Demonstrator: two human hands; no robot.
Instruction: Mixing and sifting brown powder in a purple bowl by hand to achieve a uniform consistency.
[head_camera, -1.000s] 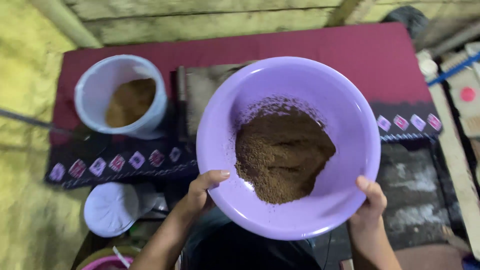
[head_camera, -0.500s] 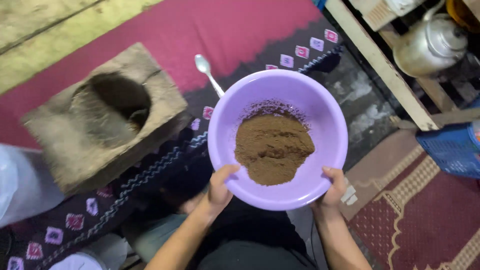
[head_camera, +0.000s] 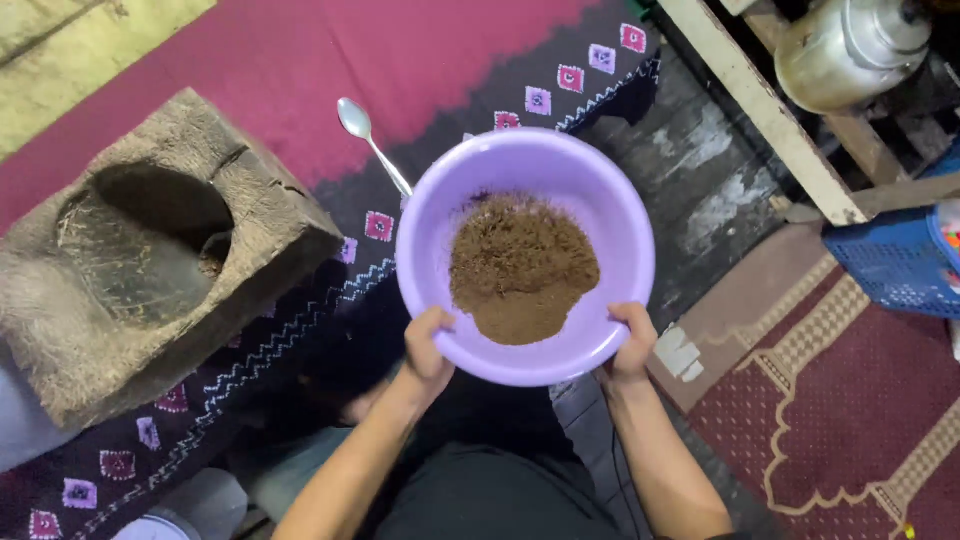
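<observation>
The hollowed wooden mortar block (head_camera: 150, 260) sits empty on the patterned mat (head_camera: 300, 60), a metal spoon (head_camera: 372, 143) beside it. The purple plastic basin (head_camera: 525, 255), held above the lap, contains brown ground powder (head_camera: 522, 268), apparently already pounded. Left hand (head_camera: 428, 350) and right hand (head_camera: 630, 345) each have their grip clamped on its near rim.

We count: one purple bowl (head_camera: 610, 215) of brown powder (head_camera: 522, 265), one spoon (head_camera: 371, 142), one stone mortar (head_camera: 150, 255), one metal kettle (head_camera: 850, 50), perhaps one blue crate (head_camera: 890, 262), two hands.
</observation>
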